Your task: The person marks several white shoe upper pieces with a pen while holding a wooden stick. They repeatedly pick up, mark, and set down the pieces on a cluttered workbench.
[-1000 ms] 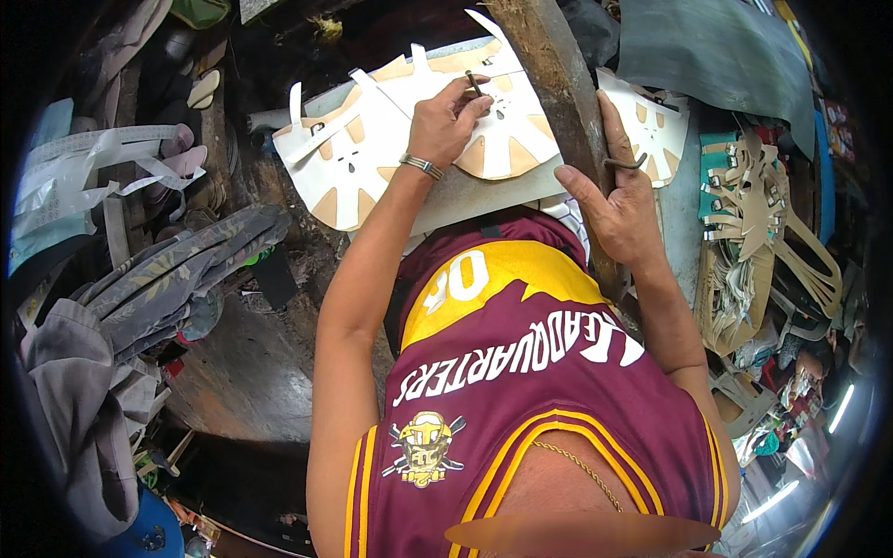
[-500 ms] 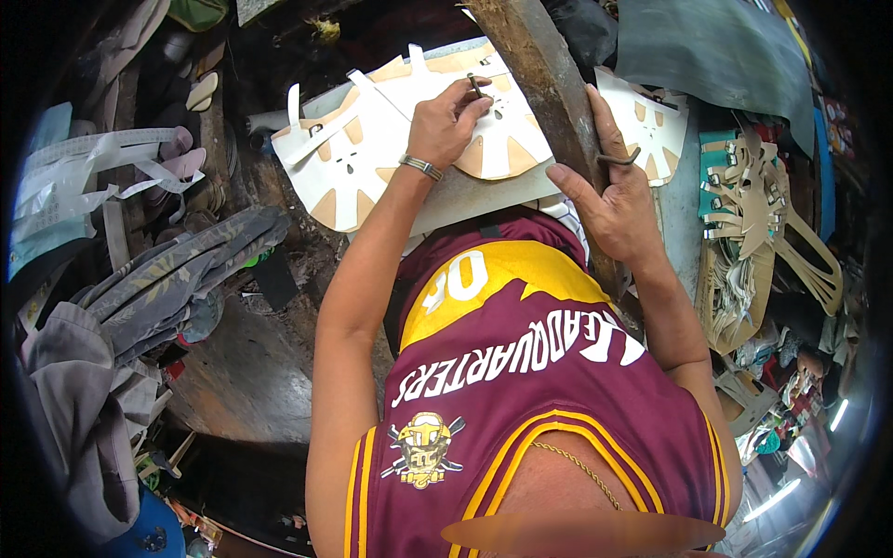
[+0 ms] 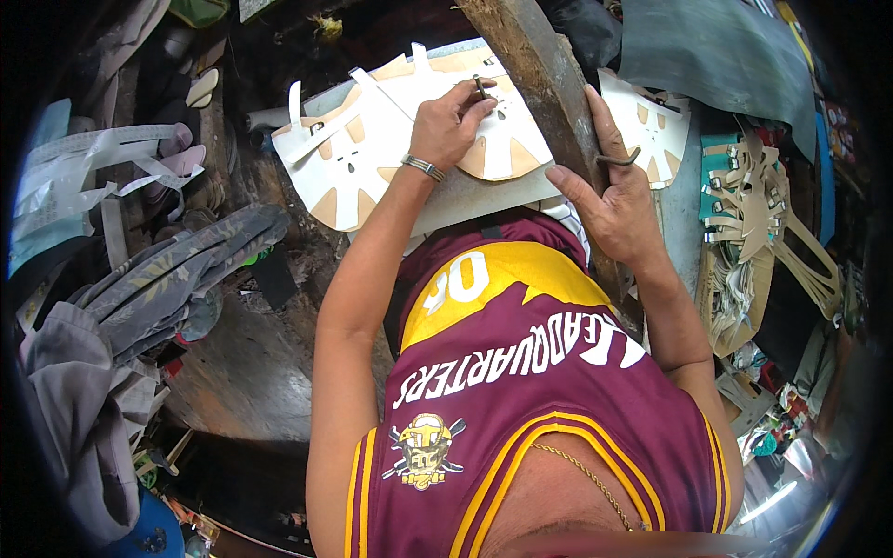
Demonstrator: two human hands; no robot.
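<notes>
While the left hand (image 3: 448, 123) pinches a rod (image 3: 481, 87) over the white piece (image 3: 517, 113) beneath it, the right hand (image 3: 618, 203) lies against the bar (image 3: 547, 82), thumb spread — its hidden grip I cannot tell. Steadying the rod upright — fingertips clear of its top — seems wise.

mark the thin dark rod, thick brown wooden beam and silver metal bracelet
Thin dark rod (image 3: 480, 86): head view, shaft's middle
Thick brown wooden beam (image 3: 541, 79): head view, broad face
Silver metal bracelet (image 3: 423, 166): head view, band's middle
</notes>
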